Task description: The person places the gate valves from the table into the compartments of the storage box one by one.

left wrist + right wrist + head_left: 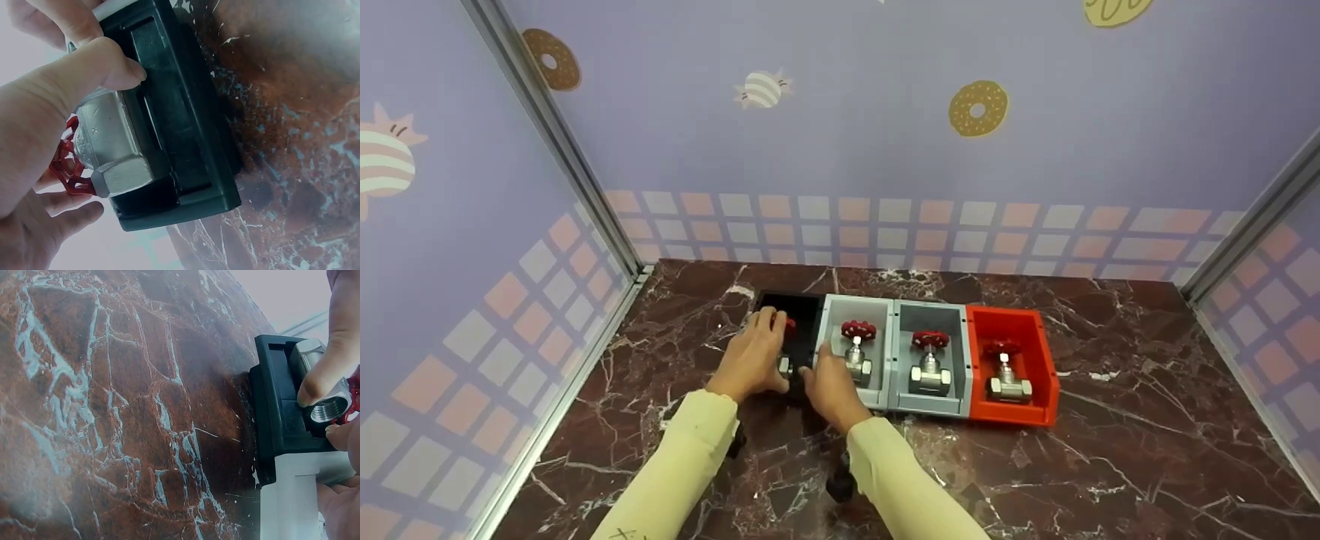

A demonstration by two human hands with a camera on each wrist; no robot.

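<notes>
A black bin [793, 304] is at the left end of a row and holds a metal valve [115, 132] with a red handwheel [70, 160]. My left hand [750, 356] reaches over this bin and holds the valve, fingers near the handwheel and thumb [121, 70] across the metal body by the front lip. Its finger contact is partly hidden. With my right hand [832, 382] I grip the side wall between the black bin and the white bin [891, 330], thumb on the black side, fingers on the white side. A second valve [856, 364] lies in the white bin.
To the right stand a grey bin [966, 337] and a red-orange bin [1046, 367], each with a valve inside. The bins touch on a dark red marbled table [1140, 420]. A patterned purple panel [870, 112] rises behind, with side panels left and right.
</notes>
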